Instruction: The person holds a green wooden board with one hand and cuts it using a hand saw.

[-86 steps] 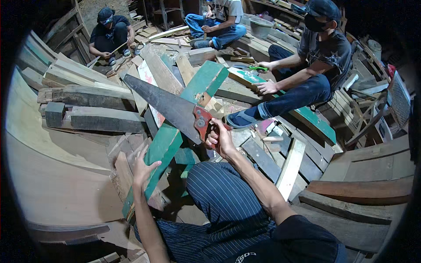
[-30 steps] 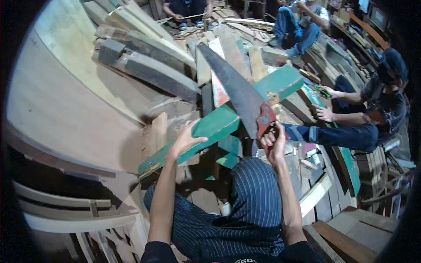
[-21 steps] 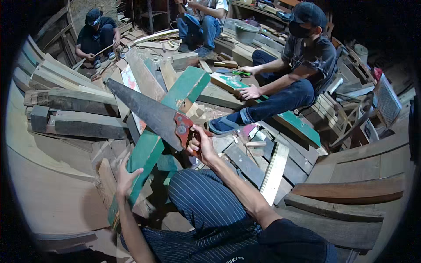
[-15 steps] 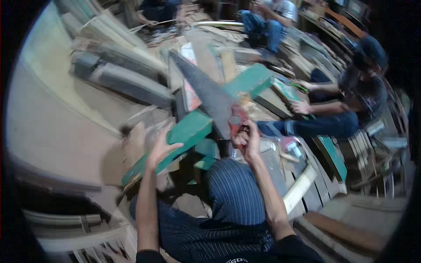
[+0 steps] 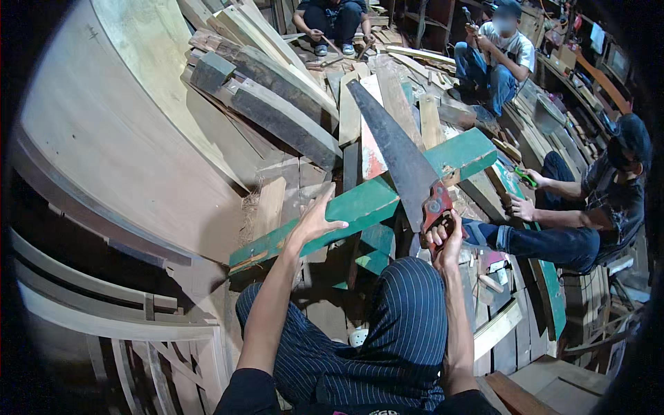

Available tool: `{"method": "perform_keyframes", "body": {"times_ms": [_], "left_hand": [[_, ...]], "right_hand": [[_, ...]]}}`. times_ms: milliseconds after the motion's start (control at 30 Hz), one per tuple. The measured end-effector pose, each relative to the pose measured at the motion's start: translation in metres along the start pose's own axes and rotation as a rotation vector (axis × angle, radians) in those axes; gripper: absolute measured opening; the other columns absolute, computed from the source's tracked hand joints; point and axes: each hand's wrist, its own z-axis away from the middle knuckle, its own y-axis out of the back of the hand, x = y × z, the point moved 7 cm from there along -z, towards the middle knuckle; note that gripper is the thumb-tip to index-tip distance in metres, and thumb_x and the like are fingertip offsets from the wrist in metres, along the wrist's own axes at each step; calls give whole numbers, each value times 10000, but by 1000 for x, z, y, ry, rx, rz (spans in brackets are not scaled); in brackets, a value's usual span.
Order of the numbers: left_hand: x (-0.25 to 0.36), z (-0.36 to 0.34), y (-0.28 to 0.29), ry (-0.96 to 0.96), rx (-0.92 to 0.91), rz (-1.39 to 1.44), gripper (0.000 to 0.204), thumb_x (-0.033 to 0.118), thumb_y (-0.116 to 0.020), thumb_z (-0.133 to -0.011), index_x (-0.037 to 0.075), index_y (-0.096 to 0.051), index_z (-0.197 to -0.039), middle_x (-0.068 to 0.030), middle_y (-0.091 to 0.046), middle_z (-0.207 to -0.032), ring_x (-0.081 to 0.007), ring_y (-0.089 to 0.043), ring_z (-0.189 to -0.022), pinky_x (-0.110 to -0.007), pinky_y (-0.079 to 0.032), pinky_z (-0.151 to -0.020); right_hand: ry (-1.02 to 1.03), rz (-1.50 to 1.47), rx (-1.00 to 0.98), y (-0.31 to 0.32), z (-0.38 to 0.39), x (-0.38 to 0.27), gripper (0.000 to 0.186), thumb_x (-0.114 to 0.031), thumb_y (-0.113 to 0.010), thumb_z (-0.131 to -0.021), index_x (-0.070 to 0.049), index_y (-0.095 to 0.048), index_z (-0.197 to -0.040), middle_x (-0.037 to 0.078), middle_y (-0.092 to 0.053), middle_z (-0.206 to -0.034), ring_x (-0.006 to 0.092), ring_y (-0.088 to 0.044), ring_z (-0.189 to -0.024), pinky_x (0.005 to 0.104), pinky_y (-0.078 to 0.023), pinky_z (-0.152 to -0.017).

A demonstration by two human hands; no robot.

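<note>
A long plank with green paint lies slantwise across other timber in front of my knees. My left hand rests on it, thumb along the painted face and fingers stretched out toward the far edge. A handsaw with a dark tapering blade and worn red handle is in my right hand, fingers wrapped round the grip. Its blade crosses the plank and points away to the upper left. Whether the teeth sit in a cut I cannot tell. Below the plank are smaller green-painted wood pieces.
A large curved wooden panel fills the left side, with heavy dark beams stacked beyond. At right, a seated person holds a green-handled tool by another green board. Two more people squat farther back among scattered timber.
The view has swung so that the scene sits farther right, and the blur is gone. My left hand stays on the plank and my right hand keeps the saw across it.
</note>
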Motion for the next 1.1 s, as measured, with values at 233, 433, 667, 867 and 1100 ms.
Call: {"method": "perform_keyframes", "body": {"times_ms": [233, 433, 667, 867, 1100], "left_hand": [[4, -2, -2, 43, -4, 24, 1266, 424, -876, -671, 74, -80, -1591, -187, -487, -1369, -329, -486, -1289, -411, -376, -1088], [0, 1, -1, 27, 1, 28, 1282, 434, -875, -650, 51, -80, -1581, -240, -482, -1409, -411, -450, -1320, -479, -337, -1119], [10, -2, -3, -10, -5, 52, 1253, 433, -882, -666, 37, -121, -1579, -231, -448, -1422, -337, -449, -1332, -409, -333, -1122], [6, -1, 3, 3, -7, 11, 1192, 428, -865, -656, 46, -197, -1566, -256, -401, -1497, -382, -419, -1365, -463, -314, -1139], [16, 3, 4, 15, -15, -15, 1125, 412, -854, -681, 49, -248, -1556, -225, -425, -1483, -345, -422, -1371, -431, -331, -1134]], "right_hand": [[19, 25, 6, 1, -1, -5, 371, -433, -605, -949, -152, -441, -771, -66, -271, -511, 95, -294, -399, 286, -348, -441], [33, 29, -15, -2, 3, -3, 383, -414, -596, -964, -158, -422, -737, -64, -270, -520, 94, -304, -403, 287, -352, -443], [5, 14, -18, 7, 1, -6, 383, -417, -597, -964, -168, -431, -725, -62, -276, -528, 95, -302, -413, 284, -344, -448], [-6, 7, -20, -5, 2, -2, 394, -420, -591, -965, -171, -426, -708, -61, -282, -515, 97, -317, -405, 286, -341, -437], [-4, 16, -17, -4, 5, -4, 359, -417, -579, -970, -163, -457, -748, -63, -285, -518, 95, -305, -401, 283, -329, -441]]}}
